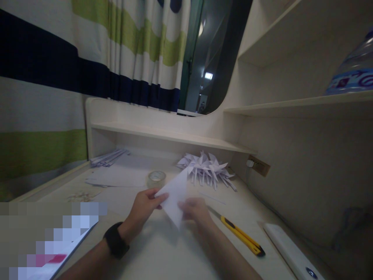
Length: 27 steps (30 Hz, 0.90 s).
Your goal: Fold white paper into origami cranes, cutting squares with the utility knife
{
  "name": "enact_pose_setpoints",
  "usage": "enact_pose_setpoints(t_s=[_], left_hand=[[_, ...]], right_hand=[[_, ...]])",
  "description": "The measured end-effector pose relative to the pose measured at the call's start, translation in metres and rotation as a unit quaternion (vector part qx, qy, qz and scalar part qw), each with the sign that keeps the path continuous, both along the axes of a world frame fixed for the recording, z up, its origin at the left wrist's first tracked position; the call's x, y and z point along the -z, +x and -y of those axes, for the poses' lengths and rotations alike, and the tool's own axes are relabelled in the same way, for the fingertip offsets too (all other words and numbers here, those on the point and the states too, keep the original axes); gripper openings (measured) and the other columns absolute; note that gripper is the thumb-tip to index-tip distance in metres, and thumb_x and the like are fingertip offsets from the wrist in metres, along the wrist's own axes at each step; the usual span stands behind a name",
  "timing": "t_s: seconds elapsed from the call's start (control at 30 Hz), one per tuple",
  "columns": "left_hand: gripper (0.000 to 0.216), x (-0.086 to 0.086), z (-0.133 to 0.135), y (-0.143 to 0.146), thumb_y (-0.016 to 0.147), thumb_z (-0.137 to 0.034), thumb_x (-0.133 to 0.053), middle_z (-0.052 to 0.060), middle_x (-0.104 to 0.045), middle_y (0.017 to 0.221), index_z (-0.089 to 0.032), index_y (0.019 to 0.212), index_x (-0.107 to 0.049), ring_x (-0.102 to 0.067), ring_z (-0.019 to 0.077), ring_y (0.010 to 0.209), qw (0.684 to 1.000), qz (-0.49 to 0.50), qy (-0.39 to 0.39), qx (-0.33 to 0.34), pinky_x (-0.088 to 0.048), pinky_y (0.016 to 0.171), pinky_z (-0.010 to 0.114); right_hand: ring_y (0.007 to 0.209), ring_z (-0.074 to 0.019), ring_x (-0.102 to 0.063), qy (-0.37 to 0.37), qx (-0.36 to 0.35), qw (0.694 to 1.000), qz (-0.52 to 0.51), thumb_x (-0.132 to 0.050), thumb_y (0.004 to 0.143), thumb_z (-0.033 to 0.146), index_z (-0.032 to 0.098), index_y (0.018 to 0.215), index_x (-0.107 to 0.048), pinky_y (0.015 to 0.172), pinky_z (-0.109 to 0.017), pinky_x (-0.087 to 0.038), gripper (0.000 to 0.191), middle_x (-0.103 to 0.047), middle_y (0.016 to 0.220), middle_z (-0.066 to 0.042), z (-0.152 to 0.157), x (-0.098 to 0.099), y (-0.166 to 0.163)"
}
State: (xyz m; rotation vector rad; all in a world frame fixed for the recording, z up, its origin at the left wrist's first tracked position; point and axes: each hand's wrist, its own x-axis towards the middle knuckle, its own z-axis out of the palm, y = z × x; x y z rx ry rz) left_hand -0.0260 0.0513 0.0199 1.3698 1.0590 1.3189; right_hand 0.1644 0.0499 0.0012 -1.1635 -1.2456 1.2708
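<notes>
A white sheet of paper (175, 196), folded to a triangle, is held up above the desk between my hands. My left hand (148, 203), with a black watch on its wrist, pinches the left corner between thumb and fingers. On the other side my right hand (194, 210) is closed at the paper's right edge; motion blurs its fingers. A yellow utility knife (242, 235) lies to the right of my right hand, blade pointing away from me. Just beyond my left hand is a roll of clear tape (156, 179).
Several paper pinwheels (205, 165) are piled at the back. Flat white paper (119, 173) and a bundle of paper strips (109, 158) lie back left, small bits (83, 197) nearer. A white oblong case (288, 249) lies right; a bottle (352, 70) stands on the shelf.
</notes>
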Motion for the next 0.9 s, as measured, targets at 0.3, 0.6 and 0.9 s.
enact_pose_setpoints(t_s=[0.3,0.6,0.9], left_hand=[[0.035,-0.0049,0.0013,0.0042,0.062,-0.039,-0.075,0.007,-0.072,0.068,-0.011,0.082,-0.076,-0.06,0.0181,0.057,0.999,-0.021,0.006,-0.039,-0.045,0.051,0.025],[0.033,-0.0074,0.0,-0.0011,0.061,-0.042,-0.075,0.004,-0.067,0.058,-0.011,0.073,-0.075,-0.056,0.0155,0.051,0.998,-0.029,0.022,-0.06,-0.043,0.048,0.024],[0.037,-0.0072,-0.0021,-0.0031,0.062,-0.042,-0.076,0.006,-0.068,0.063,-0.009,0.078,-0.075,-0.056,0.0159,0.055,0.997,-0.013,0.021,-0.072,-0.043,0.049,0.023]], right_hand=[[0.05,-0.0143,-0.058,0.039,0.039,0.998,-0.027,-0.079,0.051,0.061,0.01,0.061,-0.069,0.053,-0.028,-0.05,0.052,-0.064,0.055,-0.005,-0.0006,0.0012,-0.0016],[0.048,-0.0147,-0.059,-0.022,0.002,1.0,-0.003,-0.081,0.043,0.06,0.012,0.053,-0.062,0.051,-0.028,-0.05,0.053,-0.061,0.051,-0.003,0.0029,0.0008,-0.0067],[0.042,-0.0108,-0.051,-0.025,-0.002,1.0,-0.003,-0.083,0.043,0.056,0.012,0.049,-0.06,0.048,-0.026,-0.047,0.05,-0.055,0.044,0.0,0.0032,0.0076,-0.0101]])
